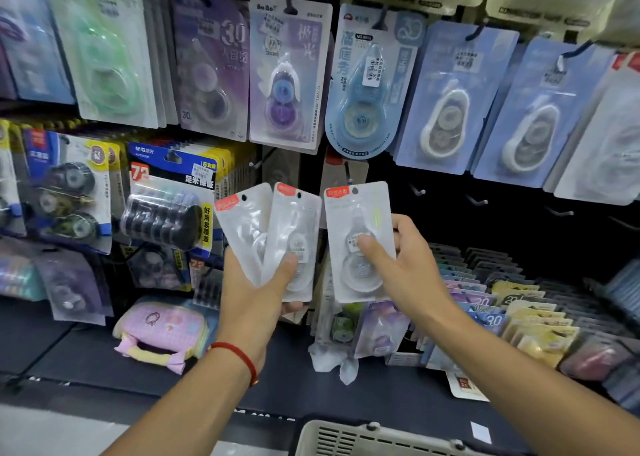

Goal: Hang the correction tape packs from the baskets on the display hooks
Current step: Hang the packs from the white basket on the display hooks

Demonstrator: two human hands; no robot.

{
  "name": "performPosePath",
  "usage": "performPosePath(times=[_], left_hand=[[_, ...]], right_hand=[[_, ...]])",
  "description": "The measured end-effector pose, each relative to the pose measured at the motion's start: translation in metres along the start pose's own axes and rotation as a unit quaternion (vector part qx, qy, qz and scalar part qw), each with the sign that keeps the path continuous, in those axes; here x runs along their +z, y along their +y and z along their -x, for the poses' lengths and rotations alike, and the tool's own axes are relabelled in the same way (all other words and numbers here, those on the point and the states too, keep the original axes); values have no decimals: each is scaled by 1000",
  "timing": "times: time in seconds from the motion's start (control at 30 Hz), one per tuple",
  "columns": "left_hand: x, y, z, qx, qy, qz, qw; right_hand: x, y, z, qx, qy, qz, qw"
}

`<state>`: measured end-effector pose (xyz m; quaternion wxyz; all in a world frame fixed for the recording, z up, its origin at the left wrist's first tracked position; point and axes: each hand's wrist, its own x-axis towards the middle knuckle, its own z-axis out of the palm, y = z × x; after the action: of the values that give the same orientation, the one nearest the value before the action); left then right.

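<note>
The left hand (263,282) grips two fanned white correction tape packs (273,234); the right hand (398,265) pinches a single pack (360,241). Behind them jut bare display hooks (478,200), hanging packs (289,71) crowding above. A basket (346,438) sits below.

Bare hooks (478,200) right — seemingly reachable.

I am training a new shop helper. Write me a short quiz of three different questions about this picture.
1. True or false: the right hand holds one white pack.
2. How many white packs does the left hand hold?
3. Which is at the bottom edge: (a) a grey basket, (b) a ladder, (c) a red box?

Key: 1 true; 2 two can be seen; 3 a.
</note>
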<state>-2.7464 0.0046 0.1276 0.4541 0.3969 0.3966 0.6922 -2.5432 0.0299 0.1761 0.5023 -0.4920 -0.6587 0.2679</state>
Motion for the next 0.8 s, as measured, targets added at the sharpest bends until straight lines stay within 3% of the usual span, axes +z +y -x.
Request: performPosePath(times=[0.33, 0.63, 0.8], left_hand=[[0, 2, 0, 52, 36, -60, 996], [4, -4, -2, 48, 42, -62, 996], [9, -8, -3, 31, 44, -45, 998]], right_hand=[[15, 4, -23, 21, 23, -55, 998], [41, 62, -36, 30, 61, 13, 998], [58, 68, -96, 113, 84, 1, 990]])
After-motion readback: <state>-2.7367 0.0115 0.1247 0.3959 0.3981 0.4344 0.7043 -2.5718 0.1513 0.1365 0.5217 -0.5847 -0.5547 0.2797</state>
